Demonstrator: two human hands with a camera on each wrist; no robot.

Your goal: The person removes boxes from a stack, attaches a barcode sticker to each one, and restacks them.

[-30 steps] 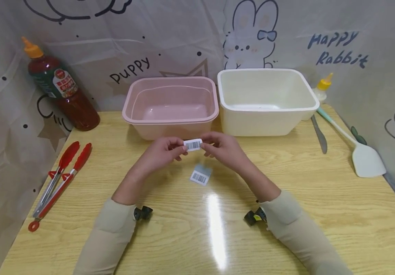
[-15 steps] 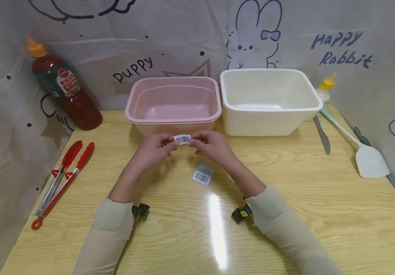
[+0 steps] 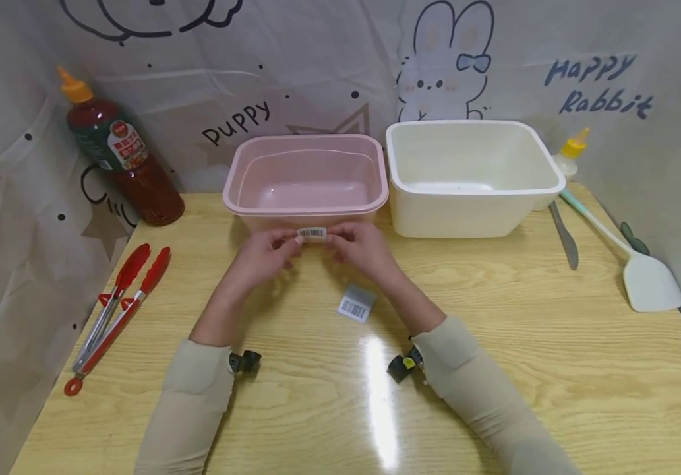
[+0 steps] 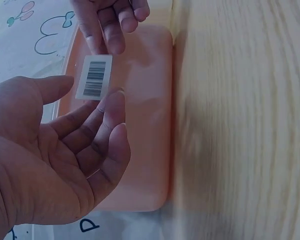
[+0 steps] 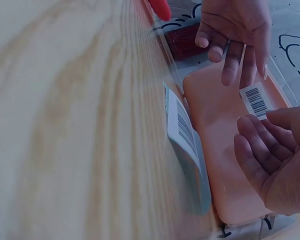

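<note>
A small white barcode sticker [image 3: 312,233] is stretched between my two hands, in front of the pink bin's [image 3: 304,212] near wall. My left hand [image 3: 264,256] holds its left end with thumb and index finger. At its right end, my right hand [image 3: 364,249] holds the corner between thumb and fingertips. Both wrist views show the sticker [image 4: 96,77] close to the bin wall; whether it touches the wall I cannot tell. Below the hands lies a backing sheet [image 3: 356,303] with another barcode sticker on it. In the right wrist view this sheet [image 5: 185,135] looks bent.
A cream bin [image 3: 471,214] stands right of the pink one. Red-tipped tongs [image 3: 116,316] and a red sauce bottle [image 3: 132,165] are at the left. To the right are a white spatula [image 3: 651,284], a knife [image 3: 564,235] and a small yellow-capped bottle [image 3: 568,155].
Both hands have carried the barcode sticker away from me and slightly left, up to the pink bin's front wall. The sheet on the table stays put; the head view has shifted slightly.
</note>
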